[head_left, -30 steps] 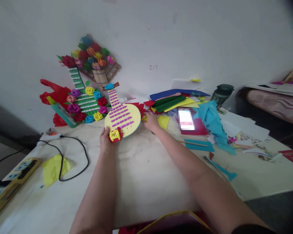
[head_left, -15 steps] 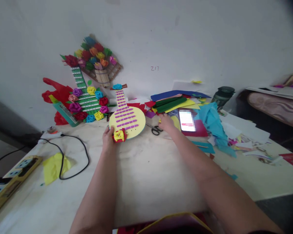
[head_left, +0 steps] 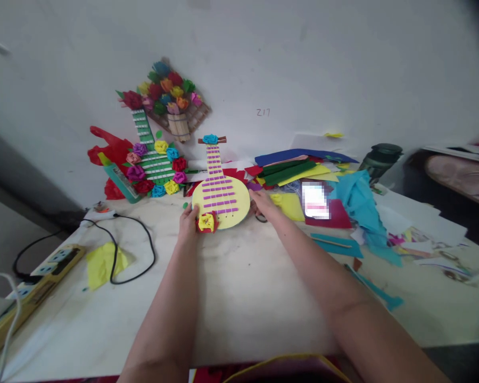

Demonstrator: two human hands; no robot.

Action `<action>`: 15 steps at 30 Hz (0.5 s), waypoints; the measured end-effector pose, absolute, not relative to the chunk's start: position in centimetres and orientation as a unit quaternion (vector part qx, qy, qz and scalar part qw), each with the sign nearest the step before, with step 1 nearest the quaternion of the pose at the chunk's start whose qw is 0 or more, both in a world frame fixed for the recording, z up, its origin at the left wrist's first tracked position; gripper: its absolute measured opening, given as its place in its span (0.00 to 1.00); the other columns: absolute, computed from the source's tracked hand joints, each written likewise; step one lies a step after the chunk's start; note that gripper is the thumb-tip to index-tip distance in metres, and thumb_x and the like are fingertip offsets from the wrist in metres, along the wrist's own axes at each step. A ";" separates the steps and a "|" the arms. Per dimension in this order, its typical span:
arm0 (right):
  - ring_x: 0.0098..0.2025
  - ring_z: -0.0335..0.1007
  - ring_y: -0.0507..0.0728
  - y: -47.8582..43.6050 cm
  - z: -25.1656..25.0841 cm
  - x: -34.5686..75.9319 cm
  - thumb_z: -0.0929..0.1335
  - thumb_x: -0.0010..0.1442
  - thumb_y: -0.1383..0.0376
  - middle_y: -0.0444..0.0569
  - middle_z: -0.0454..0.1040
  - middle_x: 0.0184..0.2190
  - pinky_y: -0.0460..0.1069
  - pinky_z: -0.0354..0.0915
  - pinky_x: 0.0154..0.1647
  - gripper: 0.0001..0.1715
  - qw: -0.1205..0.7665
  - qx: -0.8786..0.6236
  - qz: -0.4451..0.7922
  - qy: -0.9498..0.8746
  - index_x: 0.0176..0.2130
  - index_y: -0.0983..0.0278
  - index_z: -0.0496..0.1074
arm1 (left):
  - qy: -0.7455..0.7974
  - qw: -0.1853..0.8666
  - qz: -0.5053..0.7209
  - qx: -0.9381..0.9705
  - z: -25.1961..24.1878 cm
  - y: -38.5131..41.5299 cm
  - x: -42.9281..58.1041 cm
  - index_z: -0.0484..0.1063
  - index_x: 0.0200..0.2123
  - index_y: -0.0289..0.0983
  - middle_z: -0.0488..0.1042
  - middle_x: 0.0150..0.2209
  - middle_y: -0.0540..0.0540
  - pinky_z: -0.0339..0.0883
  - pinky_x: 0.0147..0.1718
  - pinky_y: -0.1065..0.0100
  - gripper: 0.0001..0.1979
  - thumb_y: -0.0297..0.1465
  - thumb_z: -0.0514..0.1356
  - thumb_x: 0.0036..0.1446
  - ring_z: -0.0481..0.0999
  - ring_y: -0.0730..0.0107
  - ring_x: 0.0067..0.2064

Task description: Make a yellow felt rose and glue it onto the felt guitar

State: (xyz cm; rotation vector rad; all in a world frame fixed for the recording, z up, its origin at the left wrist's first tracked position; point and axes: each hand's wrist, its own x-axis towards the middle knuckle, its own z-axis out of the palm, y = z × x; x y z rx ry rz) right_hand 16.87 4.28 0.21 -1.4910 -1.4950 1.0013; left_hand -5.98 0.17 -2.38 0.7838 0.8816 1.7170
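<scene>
Left hand (head_left: 188, 219) clasps a round-bodied, pale-yellow model lute (head_left: 222, 198) on the white table (head_left: 239, 298); right hand (head_left: 262, 205), grip unclear, has left crinkled yellow paper (head_left: 290, 208), so both now flank the lute.

Pale grey wall (head_left: 231, 53), small handwritten marks (head_left: 263, 112), whitish table (head_left: 243, 303), dark floor (head_left: 459, 354)

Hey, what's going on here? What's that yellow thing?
It's a small yellow guitar with purple bars. Someone's left hand holds its lower left edge, beside a yellow and red flower. The right hand is at its right edge, but I can't tell if it grips it. A green guitar ringed with flowers stands behind, to the left. To the right lies a lit phone.
</scene>
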 end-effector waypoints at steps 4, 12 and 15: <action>0.14 0.62 0.49 3.4 -1.0 16.0 0.60 0.57 0.61 0.41 0.67 0.16 0.42 0.54 0.12 0.12 0.428 -0.563 0.434 -0.558 0.38 0.66 0.67 | 0.375 0.515 0.691 0.341 -2.3 -0.1 -6.0 0.69 0.42 0.34 0.75 0.33 0.42 0.70 0.34 0.63 0.21 0.33 0.64 0.42 0.75 0.61 0.34; 0.09 0.54 0.48 2.3 -0.9 16.3 0.60 0.57 0.63 0.37 0.62 0.10 0.42 0.50 0.09 0.12 0.426 -0.555 0.419 -0.579 0.41 0.64 0.63 | 0.393 0.517 0.669 0.361 -2.0 -0.5 -6.0 0.68 0.43 0.35 0.75 0.35 0.42 0.69 0.34 0.63 0.21 0.34 0.63 0.44 0.75 0.62 0.34; 0.09 0.53 0.48 2.2 -1.0 15.9 0.60 0.56 0.63 0.37 0.61 0.10 0.42 0.49 0.09 0.12 0.440 -0.550 0.422 -0.571 0.41 0.64 0.63 | 0.432 0.494 0.681 0.326 -1.9 -0.4 -5.8 0.70 0.39 0.35 0.75 0.33 0.42 0.69 0.34 0.64 0.17 0.37 0.62 0.45 0.75 0.62 0.34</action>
